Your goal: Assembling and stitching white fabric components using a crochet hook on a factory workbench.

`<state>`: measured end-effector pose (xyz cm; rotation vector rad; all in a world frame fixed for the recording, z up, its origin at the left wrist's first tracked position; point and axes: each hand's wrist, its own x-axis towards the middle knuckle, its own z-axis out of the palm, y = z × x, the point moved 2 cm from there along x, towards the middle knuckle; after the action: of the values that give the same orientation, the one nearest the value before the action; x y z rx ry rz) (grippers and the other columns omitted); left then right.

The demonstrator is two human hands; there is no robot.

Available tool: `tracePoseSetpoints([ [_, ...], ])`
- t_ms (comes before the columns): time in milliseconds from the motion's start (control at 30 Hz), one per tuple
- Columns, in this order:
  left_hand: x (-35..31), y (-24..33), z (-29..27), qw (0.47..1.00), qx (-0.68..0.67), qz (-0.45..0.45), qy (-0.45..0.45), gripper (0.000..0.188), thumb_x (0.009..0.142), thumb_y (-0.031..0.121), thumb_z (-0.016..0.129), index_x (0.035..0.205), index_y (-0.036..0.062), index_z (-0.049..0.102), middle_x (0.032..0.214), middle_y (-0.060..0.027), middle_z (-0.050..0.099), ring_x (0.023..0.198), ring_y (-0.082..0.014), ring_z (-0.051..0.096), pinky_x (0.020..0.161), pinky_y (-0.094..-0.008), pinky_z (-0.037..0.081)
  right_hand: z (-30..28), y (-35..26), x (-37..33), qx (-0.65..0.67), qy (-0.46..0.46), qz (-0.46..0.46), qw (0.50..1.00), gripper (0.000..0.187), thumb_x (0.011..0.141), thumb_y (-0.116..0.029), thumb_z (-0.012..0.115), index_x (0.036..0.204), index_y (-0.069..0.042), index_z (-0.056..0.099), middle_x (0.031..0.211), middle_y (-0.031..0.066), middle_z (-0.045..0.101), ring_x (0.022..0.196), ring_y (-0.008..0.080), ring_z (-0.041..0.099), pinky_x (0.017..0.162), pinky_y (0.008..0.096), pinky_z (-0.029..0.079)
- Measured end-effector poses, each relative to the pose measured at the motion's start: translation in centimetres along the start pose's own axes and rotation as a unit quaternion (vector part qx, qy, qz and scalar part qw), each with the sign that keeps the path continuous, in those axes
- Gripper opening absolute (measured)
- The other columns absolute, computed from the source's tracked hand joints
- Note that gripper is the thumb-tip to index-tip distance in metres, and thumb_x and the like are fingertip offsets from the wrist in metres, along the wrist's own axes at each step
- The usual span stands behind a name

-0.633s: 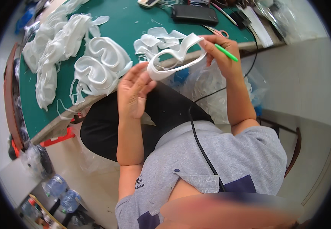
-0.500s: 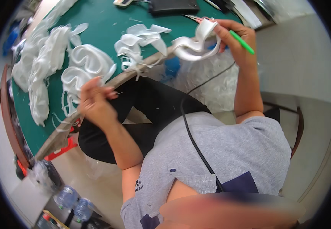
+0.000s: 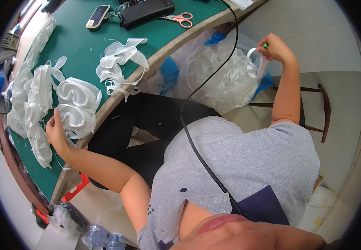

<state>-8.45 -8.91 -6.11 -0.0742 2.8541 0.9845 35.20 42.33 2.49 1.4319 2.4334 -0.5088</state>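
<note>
My left hand (image 3: 57,135) is at the left side of a stack of white curved fabric pieces (image 3: 78,106) on the table's front edge. Its fingers are stretched out and touch or nearly touch the stack. My right hand (image 3: 277,48) is raised at the right, over a clear plastic bag (image 3: 197,77) full of similar white pieces. It pinches a white curved fabric piece (image 3: 253,62), which hangs down at the bag's right side. A thin green pen-like tool (image 3: 265,45) also sticks out of that hand; most of it is hidden.
Long gathered white fabric bundles (image 3: 34,121) and a loose white pile (image 3: 120,66) lie on the green table (image 3: 78,50). Farther back are pink-handled scissors (image 3: 182,20), a black case (image 3: 147,13) and a phone (image 3: 98,17). A black cable (image 3: 213,68) crosses in front of me.
My right hand has moved right, taking the white piece from the table edge to the bag. My left hand has moved left to the stack's side. The view has shifted, uncovering the scissors.
</note>
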Motion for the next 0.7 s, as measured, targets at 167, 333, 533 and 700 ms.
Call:
tracePoseSetpoints([
  [167, 0.7, -2.5, 1.4, 0.998, -0.035, 0.027, 0.045, 0.056, 0.082, 0.045, 0.067, 0.107, -0.0041, 0.063, 0.098, -0.0120, 0.066, 0.087, -0.0213, 0.060, 0.084, -0.0331, 0.046, -0.3, -2.2, 0.5, -0.097, 0.130, -0.137, 0.977, 0.016, 0.087, -0.013, 0.064, 0.094, 0.002, 0.068, 0.066, 0.0074, 0.062, 0.056, 0.0150, 0.057, 0.056, 0.0267, 0.049],
  [333, -1.2, -2.5, 0.4, 0.972, -0.231, 0.025, 0.040, 0.036, 0.089, 0.031, 0.061, 0.105, -0.0006, 0.056, 0.088, -0.0034, 0.056, 0.075, -0.0119, 0.048, 0.068, -0.0252, 0.041, 0.9, -11.9, -1.0, 0.289, 0.156, -0.438, 0.837, 0.025, 0.094, -0.009, 0.055, 0.117, -0.003, 0.064, 0.086, 0.0046, 0.064, 0.076, 0.0090, 0.058, 0.070, 0.0214, 0.049],
  [533, -8.3, 4.4, 1.2, 0.690, -0.693, -0.017, -0.210, 0.042, 0.092, 0.032, 0.060, 0.120, 0.0029, 0.050, 0.113, -0.0113, 0.060, 0.109, -0.0238, 0.057, 0.094, -0.0408, 0.047, 5.8, -24.3, -5.1, 0.394, 0.096, -0.581, 0.706, 0.024, 0.095, -0.017, 0.054, 0.105, 0.001, 0.067, 0.079, 0.0046, 0.058, 0.065, 0.0084, 0.050, 0.059, 0.0202, 0.042],
  [700, -11.3, 6.1, 3.8, 0.463, -0.777, -0.091, -0.416, 0.060, 0.095, 0.040, 0.051, 0.138, 0.0018, 0.034, 0.137, -0.0149, 0.045, 0.125, -0.0310, 0.046, 0.103, -0.0478, 0.040, 9.3, -31.6, -8.0, 0.460, 0.031, -0.628, 0.627, 0.022, 0.092, -0.010, 0.057, 0.109, 0.001, 0.066, 0.085, 0.0068, 0.058, 0.071, 0.0120, 0.053, 0.063, 0.0242, 0.042],
])
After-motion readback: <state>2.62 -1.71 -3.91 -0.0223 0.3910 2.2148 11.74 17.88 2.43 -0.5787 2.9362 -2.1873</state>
